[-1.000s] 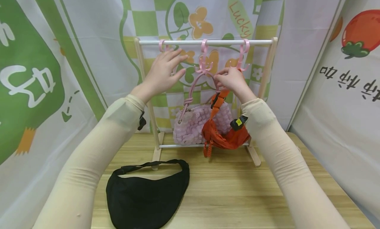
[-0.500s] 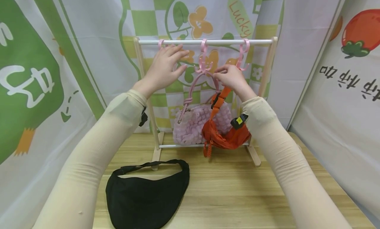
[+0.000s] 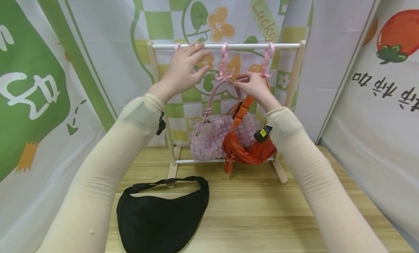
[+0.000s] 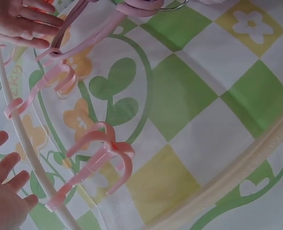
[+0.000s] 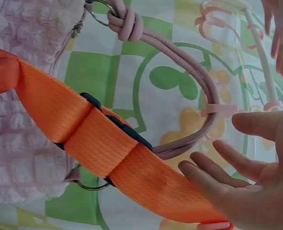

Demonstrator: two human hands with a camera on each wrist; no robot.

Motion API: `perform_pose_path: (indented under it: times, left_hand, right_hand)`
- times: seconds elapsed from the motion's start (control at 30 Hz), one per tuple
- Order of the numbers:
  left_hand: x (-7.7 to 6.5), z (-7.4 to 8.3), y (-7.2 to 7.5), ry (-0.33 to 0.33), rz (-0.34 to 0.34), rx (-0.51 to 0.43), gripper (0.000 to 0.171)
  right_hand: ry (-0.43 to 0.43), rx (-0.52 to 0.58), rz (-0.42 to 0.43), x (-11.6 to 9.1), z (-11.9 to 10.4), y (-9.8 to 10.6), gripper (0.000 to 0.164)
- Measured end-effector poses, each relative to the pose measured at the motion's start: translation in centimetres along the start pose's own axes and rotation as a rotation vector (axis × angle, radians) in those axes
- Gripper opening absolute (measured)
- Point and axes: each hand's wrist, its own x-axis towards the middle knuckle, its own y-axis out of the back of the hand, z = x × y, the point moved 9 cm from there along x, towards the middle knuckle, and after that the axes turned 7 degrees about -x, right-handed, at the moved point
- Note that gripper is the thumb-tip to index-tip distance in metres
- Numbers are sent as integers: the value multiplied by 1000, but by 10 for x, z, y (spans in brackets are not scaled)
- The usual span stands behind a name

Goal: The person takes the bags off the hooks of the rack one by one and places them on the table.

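Note:
My left hand (image 3: 187, 69), fingers spread, is raised by the rack's top bar (image 3: 247, 46) in front of the left pink hook (image 4: 103, 155), which bears no bag. My right hand (image 3: 253, 86) is beside the orange bag's strap (image 5: 100, 139), its fingers slightly bent and holding nothing. That strap leads up to the right pink hook (image 3: 266, 60); the orange bag (image 3: 250, 153) hangs below, partly behind my right wrist. The quilted pink bag (image 3: 209, 138) hangs by its knotted handle (image 5: 179, 60) from the middle pink hook (image 3: 224, 69).
A black shoulder bag (image 3: 160, 220) lies on the wooden table (image 3: 248, 216) at the front left. The rack's wooden feet (image 3: 279, 173) stand on the table. Printed curtains (image 3: 370, 111) enclose the back and both sides.
My left hand has shifted slightly right and up along the top bar. My right hand has drifted a little left, uncovering more of the right hook's lower end. The bags stay put.

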Motion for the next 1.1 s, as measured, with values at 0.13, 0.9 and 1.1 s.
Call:
perform_pose_path:
  times: [0.13,0.9,1.1]
  left_hand:
    - [6,1,1,-2,-3,-3,49]
    - [30,8,-9,7,-110,49,50]
    - [34,11,-12,0,-123,44,50]
  right_hand:
    - [8,-25,-5,1,2,-3,44]
    - [12,-48,-17,8,4,-6,43]
    - [15,-36,-20,9,5,-7,42]
